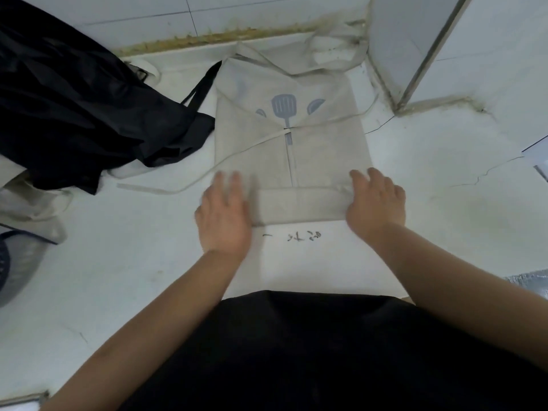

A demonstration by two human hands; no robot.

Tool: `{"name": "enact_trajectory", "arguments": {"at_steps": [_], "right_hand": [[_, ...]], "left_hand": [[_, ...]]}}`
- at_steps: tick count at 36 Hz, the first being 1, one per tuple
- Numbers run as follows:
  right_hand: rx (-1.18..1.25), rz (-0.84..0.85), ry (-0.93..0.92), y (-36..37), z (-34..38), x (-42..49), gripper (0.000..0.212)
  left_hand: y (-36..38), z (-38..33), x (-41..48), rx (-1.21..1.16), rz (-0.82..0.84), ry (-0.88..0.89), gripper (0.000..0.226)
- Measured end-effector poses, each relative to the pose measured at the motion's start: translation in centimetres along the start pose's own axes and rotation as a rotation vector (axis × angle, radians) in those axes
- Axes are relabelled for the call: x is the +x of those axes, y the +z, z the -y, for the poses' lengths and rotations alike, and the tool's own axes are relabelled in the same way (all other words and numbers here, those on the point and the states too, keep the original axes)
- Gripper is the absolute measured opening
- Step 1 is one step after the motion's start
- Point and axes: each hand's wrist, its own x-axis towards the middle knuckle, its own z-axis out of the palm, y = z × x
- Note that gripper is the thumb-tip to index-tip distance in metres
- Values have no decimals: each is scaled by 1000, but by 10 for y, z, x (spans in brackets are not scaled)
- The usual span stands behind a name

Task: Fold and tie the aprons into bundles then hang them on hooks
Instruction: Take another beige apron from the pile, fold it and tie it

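Beige apron (pixel 290 143) under both grips
Left grip (pixel 224 215) and right grip (pixel 376 200), fingers spread flat, press the two ends of its near fold.

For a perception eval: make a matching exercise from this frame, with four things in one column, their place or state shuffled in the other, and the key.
Things:
1. beige apron
2. black apron
3. left hand
4. right hand

Place or state:
A. heaped at the left
B. pressing the right end of the rolled edge
C. spread flat, near edge rolled up
D. flat on the left end of the rolled edge

Pairs: 1-C, 2-A, 3-D, 4-B
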Motion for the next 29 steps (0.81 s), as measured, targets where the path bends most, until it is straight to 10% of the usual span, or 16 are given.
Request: {"name": "enact_trajectory", "arguments": {"at_steps": [3,11,18,29], "right_hand": [[30,69,-246,16,12,-5,52],[-63,278,-402,26,-2,7,98],[-55,210,-460,7,4,22,58],[-97,452,-434,-48,13,67,15]], "left_hand": [[11,-16,-1,71,293,387,55],[19,-12,6,179,457,345,76],[1,-9,23,90,426,278,79],[-40,-10,81,-170,639,158,24]]}}
